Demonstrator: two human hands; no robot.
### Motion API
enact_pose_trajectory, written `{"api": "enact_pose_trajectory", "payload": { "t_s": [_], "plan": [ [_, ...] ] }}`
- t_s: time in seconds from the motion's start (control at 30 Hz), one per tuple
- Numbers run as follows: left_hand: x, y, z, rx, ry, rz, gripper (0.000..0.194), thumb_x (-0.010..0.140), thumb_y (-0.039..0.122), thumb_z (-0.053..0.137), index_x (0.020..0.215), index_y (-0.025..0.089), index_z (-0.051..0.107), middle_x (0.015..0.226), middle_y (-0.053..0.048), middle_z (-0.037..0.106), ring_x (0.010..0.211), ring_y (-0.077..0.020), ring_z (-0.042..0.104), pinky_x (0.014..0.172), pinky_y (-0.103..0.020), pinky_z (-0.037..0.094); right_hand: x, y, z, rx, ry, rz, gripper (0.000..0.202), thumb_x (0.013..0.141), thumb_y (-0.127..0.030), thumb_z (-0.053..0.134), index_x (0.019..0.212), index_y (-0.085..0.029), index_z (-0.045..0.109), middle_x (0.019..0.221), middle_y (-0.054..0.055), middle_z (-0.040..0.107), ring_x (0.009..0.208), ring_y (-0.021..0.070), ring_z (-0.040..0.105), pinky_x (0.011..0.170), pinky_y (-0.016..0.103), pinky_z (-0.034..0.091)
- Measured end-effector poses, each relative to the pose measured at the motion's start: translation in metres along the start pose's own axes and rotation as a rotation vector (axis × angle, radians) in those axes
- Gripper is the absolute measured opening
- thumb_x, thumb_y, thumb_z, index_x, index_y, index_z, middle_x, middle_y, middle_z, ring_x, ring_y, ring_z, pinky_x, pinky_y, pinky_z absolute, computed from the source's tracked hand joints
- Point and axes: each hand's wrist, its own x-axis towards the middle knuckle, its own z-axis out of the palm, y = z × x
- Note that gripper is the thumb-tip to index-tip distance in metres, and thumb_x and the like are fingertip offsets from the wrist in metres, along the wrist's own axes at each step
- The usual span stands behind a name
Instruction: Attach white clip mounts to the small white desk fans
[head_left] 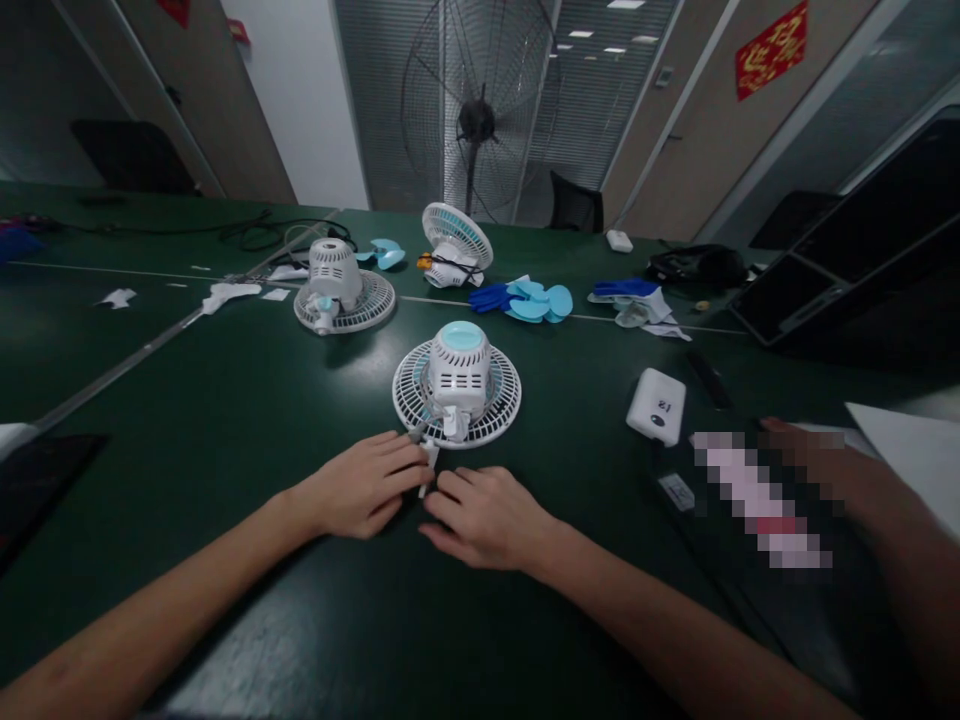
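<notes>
A small white fan head (459, 368) with a light blue cap lies grille-down on the dark green table, just beyond my hands. My left hand (366, 483) is at the grille's near edge, its fingers closed on a small white piece (430, 462). My right hand (487, 517) is beside it, fingers curled and pressed together at the lower end of that piece. Its fingertips are partly hidden, so what they pinch is hard to tell.
Another fan head (335, 281) lies at the back left, a third (456, 243) at the back. Light blue blades (536, 300), blue-white gloves (634, 302) and a white box (657, 405) are rightward. Another person's arm (862, 480) reaches in at right.
</notes>
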Motion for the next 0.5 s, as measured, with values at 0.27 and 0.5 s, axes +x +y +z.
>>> {"api": "enact_pose_trajectory", "payload": {
  "t_s": [0.27,0.5],
  "plan": [
    [0.008,0.007,-0.016,0.050,-0.119,-0.031,0.051,0.089,0.016,0.057,0.140,0.018,0.057,0.114,-0.012,0.067,0.103,-0.0280,0.063,0.092,-0.042,0.051,-0.002,0.007,-0.015,0.144,0.516,0.234,0.011,0.100,-0.026,0.060,0.095,-0.025,0.070,0.088,0.005,0.069,0.082,0.0217,0.066,0.074,0.037,0.054],
    [0.006,0.015,-0.009,-0.121,0.103,-0.179,0.028,0.092,0.030,0.067,0.119,0.020,0.062,0.127,-0.013,0.067,0.112,-0.0290,0.066,0.094,-0.043,0.055,0.009,0.019,-0.017,0.273,0.590,0.423,0.009,0.100,-0.026,0.062,0.097,-0.024,0.070,0.096,0.006,0.068,0.094,0.0241,0.065,0.086,0.041,0.053]
  ]
}}
